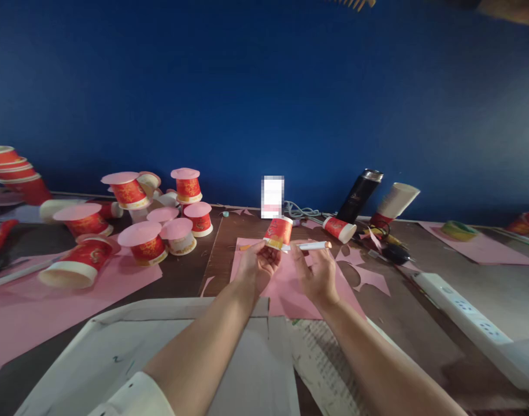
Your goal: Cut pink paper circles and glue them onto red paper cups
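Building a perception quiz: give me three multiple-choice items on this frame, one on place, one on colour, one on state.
1. Where is the black bottle?
A. far edge, right of centre
B. in the left hand
C. on the power strip

2. What colour is the paper sheet under the hands?
A. green
B. pink
C. white

3. What does the right hand hold?
A. nothing
B. scissors
C. white pen

Key: 1 A, it leans by the blue wall; 2 B, pink shows around both hands; 3 C, the fingers grip it beside the red cup in the left hand.
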Demonstrator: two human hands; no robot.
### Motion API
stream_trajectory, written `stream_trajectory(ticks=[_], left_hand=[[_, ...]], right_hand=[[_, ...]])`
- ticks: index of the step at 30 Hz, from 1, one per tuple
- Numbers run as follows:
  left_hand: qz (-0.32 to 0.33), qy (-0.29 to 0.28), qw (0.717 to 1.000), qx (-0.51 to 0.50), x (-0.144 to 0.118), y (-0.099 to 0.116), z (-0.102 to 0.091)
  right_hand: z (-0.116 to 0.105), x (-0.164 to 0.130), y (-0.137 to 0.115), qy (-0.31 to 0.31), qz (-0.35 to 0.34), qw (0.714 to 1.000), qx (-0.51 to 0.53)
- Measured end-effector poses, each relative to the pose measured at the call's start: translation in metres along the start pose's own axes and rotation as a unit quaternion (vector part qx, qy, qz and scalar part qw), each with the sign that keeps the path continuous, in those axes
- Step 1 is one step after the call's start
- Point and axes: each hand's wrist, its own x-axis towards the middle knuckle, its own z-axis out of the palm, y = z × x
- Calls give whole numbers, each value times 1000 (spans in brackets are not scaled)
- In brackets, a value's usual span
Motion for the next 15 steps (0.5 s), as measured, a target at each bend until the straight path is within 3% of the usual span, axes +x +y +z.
stream_trajectory(ticks=[11, 15], left_hand=[[4, -7, 1000, 24, -3, -1, 1], [18, 20, 1000, 12, -3, -1, 2]], right_hand=[[1, 1, 0, -3, -1, 1000, -5], [0, 1, -1, -5, -4, 1000, -4]])
